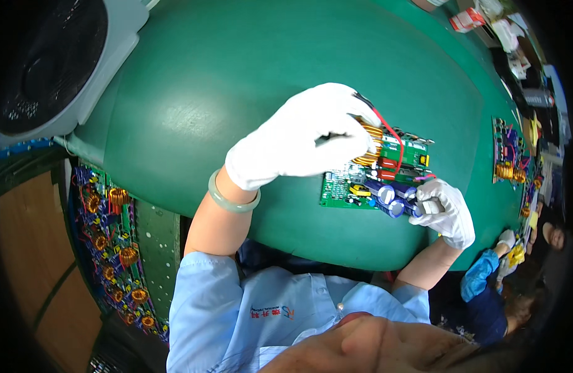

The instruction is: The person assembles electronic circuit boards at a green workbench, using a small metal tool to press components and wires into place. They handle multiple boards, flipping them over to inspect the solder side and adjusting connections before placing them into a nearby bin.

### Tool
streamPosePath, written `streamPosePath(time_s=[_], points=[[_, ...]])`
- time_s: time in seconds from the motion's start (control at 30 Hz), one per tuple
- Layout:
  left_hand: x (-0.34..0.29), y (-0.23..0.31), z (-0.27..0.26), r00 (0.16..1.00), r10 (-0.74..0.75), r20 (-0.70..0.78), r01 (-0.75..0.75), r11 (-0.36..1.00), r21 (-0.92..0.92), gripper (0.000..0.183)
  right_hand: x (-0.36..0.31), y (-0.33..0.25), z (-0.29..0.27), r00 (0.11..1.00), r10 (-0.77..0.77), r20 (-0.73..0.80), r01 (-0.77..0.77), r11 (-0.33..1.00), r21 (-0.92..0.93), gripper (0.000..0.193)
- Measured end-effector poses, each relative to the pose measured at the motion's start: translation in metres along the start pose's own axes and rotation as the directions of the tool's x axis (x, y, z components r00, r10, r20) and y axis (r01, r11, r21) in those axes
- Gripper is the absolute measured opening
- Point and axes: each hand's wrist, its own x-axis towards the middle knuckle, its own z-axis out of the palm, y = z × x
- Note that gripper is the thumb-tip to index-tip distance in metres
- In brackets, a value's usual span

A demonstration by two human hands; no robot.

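A green circuit board (333, 194) lies on the green table in front of me, crowded with parts. My left hand (305, 133), in a white glove, reaches over its far left side, thumb and fingertips closed on the copper-wound coil (375, 144). A red and black wire (391, 129) arches from beside those fingers down to the board; the glove hides part of the coil. At the near right corner my right hand (447, 212), also gloved, grips the board's edge beside several blue cylindrical capacitors (395, 207). Its fingertips are partly hidden.
A grey-framed fan or vent with a black mesh (56, 62) stands at the far left. Several similar boards (118, 248) fill a rack at lower left. Another board (509, 155) lies at the right, where a co-worker in a blue sleeve (479, 273) works. Packages (467, 20) clutter the far right.
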Motion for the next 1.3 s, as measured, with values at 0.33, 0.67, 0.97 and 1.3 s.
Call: streamPosePath(time_s=[0.33, 0.67, 0.97, 1.3], points=[[0.024, 0.014, 0.031, 0.968, -0.169, 0.186, 0.132, 0.972, 0.196, 0.047, -0.003, 0.005, -0.004, 0.998, -0.005, -0.058, 0.026, 0.932, 0.362, 0.046], [-0.014, -0.019, 0.062, 0.714, -0.487, 0.503, 0.7, 0.489, -0.52, 0.027, 0.03, 0.032, 0.013, 0.759, 0.616, -0.211, 0.042, 0.277, 0.96, 0.028], [-0.03, -0.032, 0.056, 0.655, -0.666, 0.355, 0.631, 0.224, -0.743, 0.027, 0.023, 0.036, 0.03, 0.853, 0.487, -0.188, 0.082, 0.231, 0.97, 0.017], [-0.037, -0.028, 0.047, 0.625, -0.716, 0.313, 0.628, 0.222, -0.746, 0.026, 0.026, 0.049, 0.033, 0.815, 0.558, -0.157, 0.015, 0.251, 0.968, 0.022]])
